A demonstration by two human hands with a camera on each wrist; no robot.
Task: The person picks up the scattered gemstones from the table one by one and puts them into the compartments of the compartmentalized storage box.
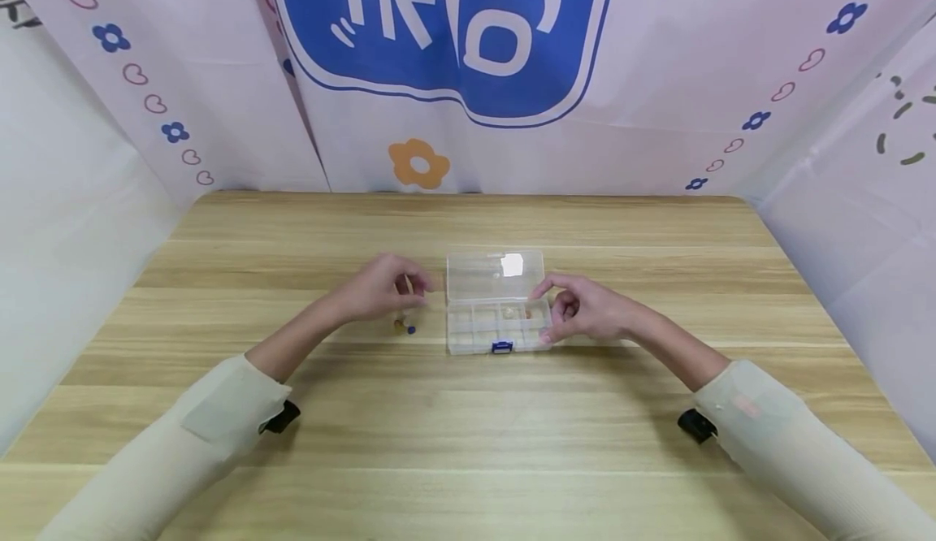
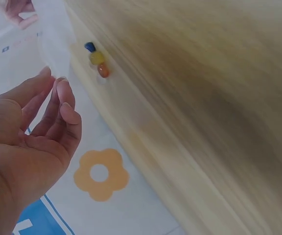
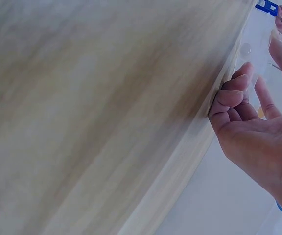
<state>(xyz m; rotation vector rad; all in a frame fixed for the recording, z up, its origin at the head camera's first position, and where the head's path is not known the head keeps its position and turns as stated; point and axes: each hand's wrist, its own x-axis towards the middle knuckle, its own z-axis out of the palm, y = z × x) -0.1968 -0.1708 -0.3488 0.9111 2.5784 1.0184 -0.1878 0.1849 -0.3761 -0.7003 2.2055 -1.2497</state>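
A clear plastic compartment box (image 1: 461,338) with a blue latch (image 1: 501,347) lies on the table, its lid (image 1: 475,277) raised at the back. My right hand (image 1: 595,309) holds the box's right end, index finger at the rear corner and thumb at the front. Small pale and reddish pieces lie in the back compartments. Left of the box, my left hand (image 1: 383,287) hovers with thumb and index finger close together; whether something tiny is between them is hidden. Below it lie several small glossy stones, among them a blue one (image 2: 90,47), a yellow one (image 2: 97,58) and an orange one (image 2: 103,70).
The wood-grain table (image 1: 468,443) spreads out in front of and around the box. A printed white cloth (image 1: 658,78) hangs behind the table's far edge and along both sides. Dark devices (image 1: 697,426) sit at both wrists.
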